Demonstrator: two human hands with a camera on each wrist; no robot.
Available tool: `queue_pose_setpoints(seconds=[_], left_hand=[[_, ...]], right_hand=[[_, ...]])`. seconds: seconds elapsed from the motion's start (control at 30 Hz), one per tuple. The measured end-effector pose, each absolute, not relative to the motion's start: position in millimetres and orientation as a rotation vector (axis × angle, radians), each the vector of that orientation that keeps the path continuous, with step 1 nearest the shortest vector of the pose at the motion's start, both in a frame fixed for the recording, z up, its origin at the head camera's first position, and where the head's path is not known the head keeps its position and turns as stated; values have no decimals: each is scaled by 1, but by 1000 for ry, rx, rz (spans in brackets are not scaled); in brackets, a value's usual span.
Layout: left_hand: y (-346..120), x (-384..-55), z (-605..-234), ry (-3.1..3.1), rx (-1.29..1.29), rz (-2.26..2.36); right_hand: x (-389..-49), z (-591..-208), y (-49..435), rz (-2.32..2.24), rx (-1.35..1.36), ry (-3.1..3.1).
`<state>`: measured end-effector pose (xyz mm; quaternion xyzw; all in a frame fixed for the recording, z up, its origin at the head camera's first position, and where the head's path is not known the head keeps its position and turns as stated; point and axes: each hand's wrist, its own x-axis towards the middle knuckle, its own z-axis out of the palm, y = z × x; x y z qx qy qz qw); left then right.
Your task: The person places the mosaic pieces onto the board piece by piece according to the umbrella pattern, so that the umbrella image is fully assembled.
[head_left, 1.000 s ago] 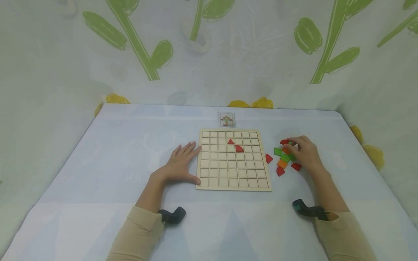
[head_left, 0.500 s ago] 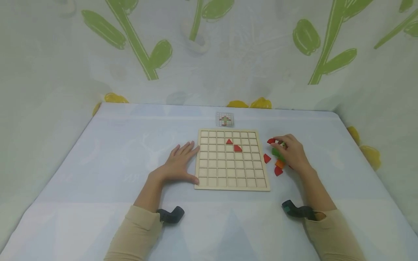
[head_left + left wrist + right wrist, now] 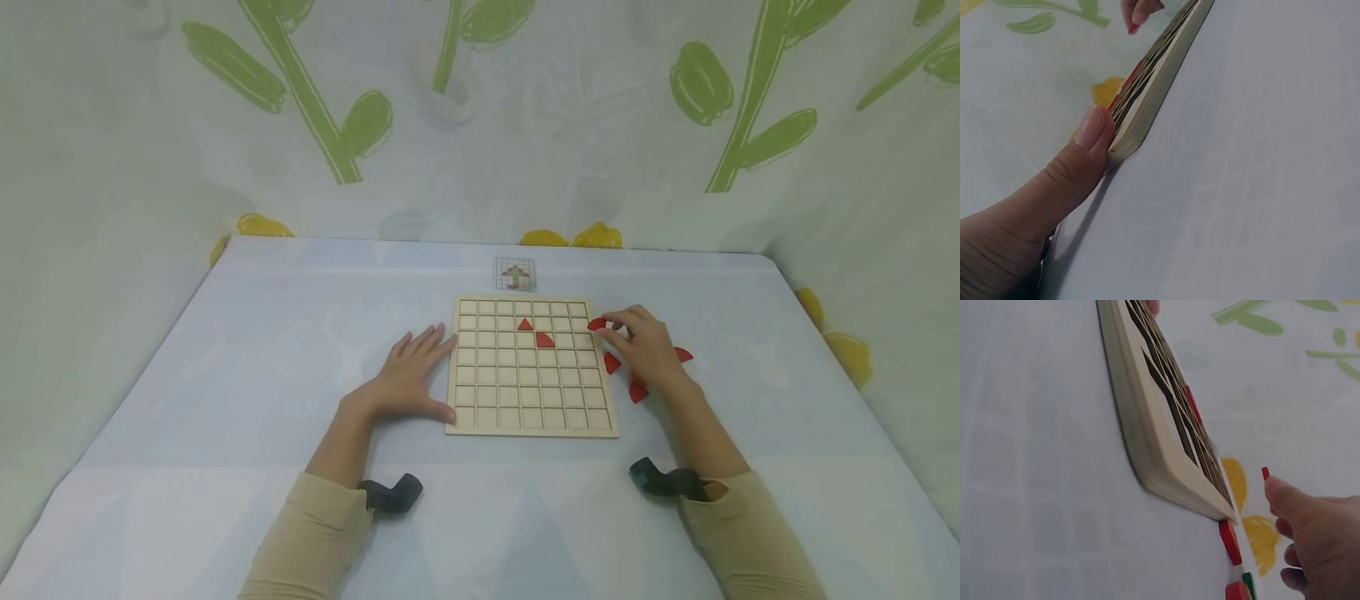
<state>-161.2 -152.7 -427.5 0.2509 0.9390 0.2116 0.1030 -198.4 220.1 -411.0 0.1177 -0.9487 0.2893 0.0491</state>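
Note:
A square wooden grid board (image 3: 532,367) lies on the table, with a red triangle (image 3: 525,325) and a red quarter-round piece (image 3: 544,340) in its cells. My left hand (image 3: 408,379) rests at the board's left edge, fingers spread, the thumb touching the near corner in the left wrist view. At the right edge, my right hand (image 3: 647,343) pinches a red curved-edge piece (image 3: 597,323) between thumb and fingertips. In the right wrist view a thin red end of that piece (image 3: 1265,473) sticks out past the thumb.
Loose red pieces (image 3: 612,362) lie right of the board, more of the pile hidden under my right hand. A green piece (image 3: 1249,584) shows in the right wrist view. Behind the board is a small card (image 3: 515,273) printed with a gridded picture.
My right hand has picked the red piece up from the pile and carried it left to the board's right edge. My left hand has stayed in place.

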Motion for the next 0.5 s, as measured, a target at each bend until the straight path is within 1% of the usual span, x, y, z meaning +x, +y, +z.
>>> queue_pose_setpoints(seconds=[0.5], left_hand=[[-153,-161,-429,2773,739,622]], right_hand=[[-198,-411,189,850,491,-2877]])
